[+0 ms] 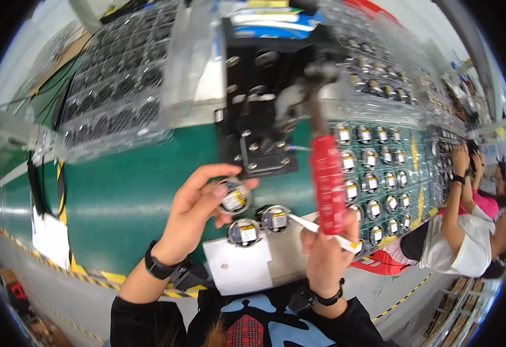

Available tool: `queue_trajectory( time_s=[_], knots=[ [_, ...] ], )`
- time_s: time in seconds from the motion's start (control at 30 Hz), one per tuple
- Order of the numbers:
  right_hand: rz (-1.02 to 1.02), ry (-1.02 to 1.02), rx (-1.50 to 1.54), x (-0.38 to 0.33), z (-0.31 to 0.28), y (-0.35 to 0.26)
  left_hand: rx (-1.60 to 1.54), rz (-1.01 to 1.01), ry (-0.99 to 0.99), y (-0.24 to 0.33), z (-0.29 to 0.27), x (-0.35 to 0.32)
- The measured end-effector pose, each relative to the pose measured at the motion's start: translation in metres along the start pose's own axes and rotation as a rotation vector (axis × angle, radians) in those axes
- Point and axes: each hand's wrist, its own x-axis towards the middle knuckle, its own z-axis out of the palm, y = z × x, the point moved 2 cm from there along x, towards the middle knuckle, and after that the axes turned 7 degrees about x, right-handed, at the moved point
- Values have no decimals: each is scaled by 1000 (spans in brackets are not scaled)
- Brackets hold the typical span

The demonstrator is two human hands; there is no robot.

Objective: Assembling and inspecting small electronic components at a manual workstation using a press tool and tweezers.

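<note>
My left hand [198, 202] grips a round part [234, 196] with a clear rim and a white-and-yellow label, held above the bench between thumb and fingers. Closed around a slim white stick-like tool [305, 222] is my right hand [328, 254]; the tool's tip reaches the edge of a second round part [276, 220]. Left of that part lies a third one [244, 232], also labelled. A white sheet [238, 266] with a small beige scrap lies just below them. In front of my hands stands a black fixture [256, 139], and its red-handled lever [328, 179] rises close above my right hand.
Clear trays [374, 179] of labelled round parts fill the right side. Stacked clear trays [114, 87] with dark round parts stand at the back left. A green mat [120, 202] covers the bench, edged with striped tape. Another person [464, 225] works at the far right.
</note>
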Motion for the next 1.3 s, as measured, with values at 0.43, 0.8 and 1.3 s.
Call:
queue_trajectory(
  time_s=[0.43,0.8,1.3],
  knots=[
    [129,-129,-122,-3,-13,-20,5,131,214,-8,3,2],
    [-568,-340,-686,27,-12,-71,18,124,143,-5,7,1],
    [-812,-499,-905,13,3,-68,-138,129,36,-21,-37,14]
  ],
)
